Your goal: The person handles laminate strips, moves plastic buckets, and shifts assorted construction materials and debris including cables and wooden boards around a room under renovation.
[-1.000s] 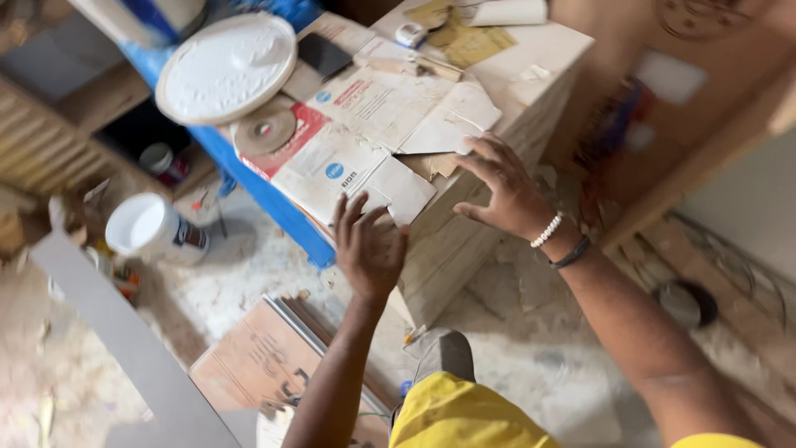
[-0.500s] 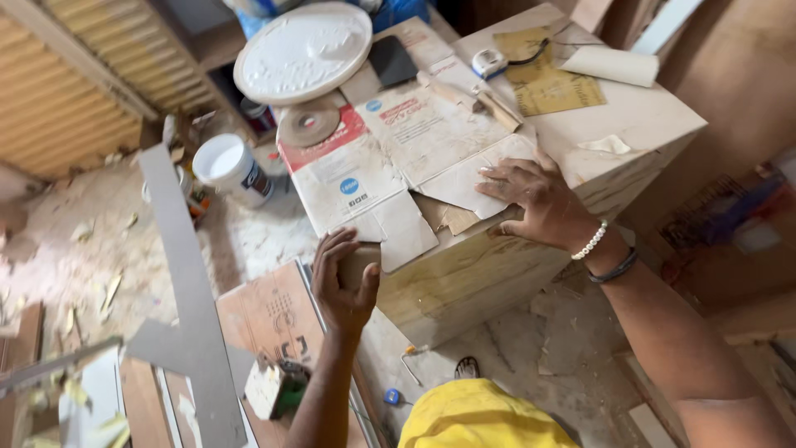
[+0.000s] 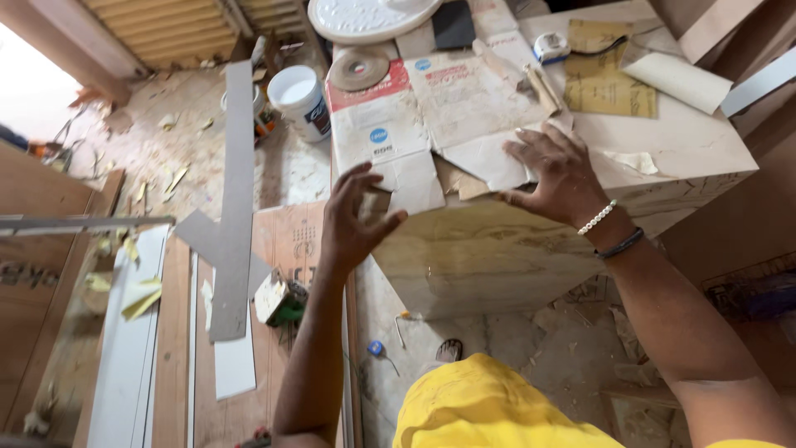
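Head view is showing the left hand (image 3: 352, 220) now hanging off the near corner of the counter (image 3: 514, 249), where half a second ago it was lower and curled more tightly in front of the counter's side; judged from that, it is coming up toward the flattened cardboard sheets (image 3: 431, 116). Its fingers are curving narrow, thumb and forefinger closing on what may be a small brown piece, though I cannot tell whether anything is really held. The right hand (image 3: 555, 174) is staying pressed flat, fingers spread wide, on the near edge of the sheets, pinning them to the counter top as before. Both forearms are reaching forward from the yellow shirt (image 3: 489, 406), the right wrist wearing a bead bracelet (image 3: 599, 217).
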